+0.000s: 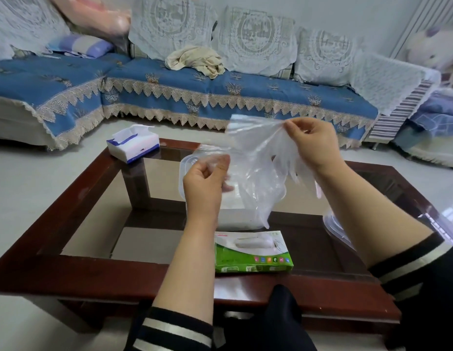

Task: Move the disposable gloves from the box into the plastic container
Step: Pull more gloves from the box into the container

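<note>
Thin clear disposable gloves (255, 158) hang in the air between my two hands, above the table. My left hand (207, 178) pinches their lower left edge. Higher up, my right hand (311, 143) pinches the upper right part, and glove fingers dangle below it. The green and white glove box (253, 252) lies flat near the table's front edge, its oval opening showing white gloves. The clear plastic container (185, 171) stands behind the box, mostly hidden by my left hand and the gloves.
A dark wooden coffee table (99, 274) with a glass top carries everything. A blue and white tissue box (133, 144) sits at its far left corner. A clear lid (336, 226) lies at the right under my forearm. A blue sofa (195, 89) stands behind.
</note>
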### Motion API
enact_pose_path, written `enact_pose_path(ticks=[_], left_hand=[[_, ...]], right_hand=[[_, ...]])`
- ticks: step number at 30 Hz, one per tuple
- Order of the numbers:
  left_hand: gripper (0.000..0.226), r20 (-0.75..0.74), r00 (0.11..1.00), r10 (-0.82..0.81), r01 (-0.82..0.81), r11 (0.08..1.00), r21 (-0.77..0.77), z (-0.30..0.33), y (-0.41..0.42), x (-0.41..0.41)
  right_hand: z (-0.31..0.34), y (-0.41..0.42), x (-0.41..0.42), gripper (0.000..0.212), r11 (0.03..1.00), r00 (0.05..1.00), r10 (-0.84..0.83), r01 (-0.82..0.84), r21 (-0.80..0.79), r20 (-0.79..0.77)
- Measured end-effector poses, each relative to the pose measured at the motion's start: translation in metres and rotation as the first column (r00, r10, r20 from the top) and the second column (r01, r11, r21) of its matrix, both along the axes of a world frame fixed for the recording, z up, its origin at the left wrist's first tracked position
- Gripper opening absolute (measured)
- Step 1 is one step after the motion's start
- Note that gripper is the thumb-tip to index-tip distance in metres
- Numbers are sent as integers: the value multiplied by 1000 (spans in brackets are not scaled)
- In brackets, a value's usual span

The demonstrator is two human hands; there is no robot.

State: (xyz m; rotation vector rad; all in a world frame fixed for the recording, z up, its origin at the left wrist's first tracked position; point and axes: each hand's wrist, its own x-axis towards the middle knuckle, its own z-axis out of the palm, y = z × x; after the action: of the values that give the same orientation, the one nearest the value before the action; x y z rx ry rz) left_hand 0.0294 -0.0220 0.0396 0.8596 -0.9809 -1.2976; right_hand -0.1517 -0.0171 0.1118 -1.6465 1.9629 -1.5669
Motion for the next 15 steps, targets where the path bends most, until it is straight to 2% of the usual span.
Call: enact_pose_path(ticks=[2,4,6,8,11,15], left_hand=[[11,-46,995,93,-90,995,52,-2,-9,11],[11,-88,970,225,-217,972,92,-1,-16,23],[5,-190,908,373,-347,925,156,0,-19,34],[11,-295,805,514,-455,855,249,1,-19,45],[16,-390,656,646,-551,763,338,3,-18,59],[18,-431,620,655,-556,755,348,5,-24,69]], right_hand=[[12,-11,-5,14,992,1000,-21,22,-125,10],[19,-20,-6,13,973,999,-18,6,-231,-50],[19,-28,1,14,973,988,29,-63,-221,-150],[12,-38,8,15,987,950,101,-132,-88,-297],[-14,-56,15,22,979,814,200,-145,143,-545],[-56,-76,30,25,895,690,401,-156,418,-603]])
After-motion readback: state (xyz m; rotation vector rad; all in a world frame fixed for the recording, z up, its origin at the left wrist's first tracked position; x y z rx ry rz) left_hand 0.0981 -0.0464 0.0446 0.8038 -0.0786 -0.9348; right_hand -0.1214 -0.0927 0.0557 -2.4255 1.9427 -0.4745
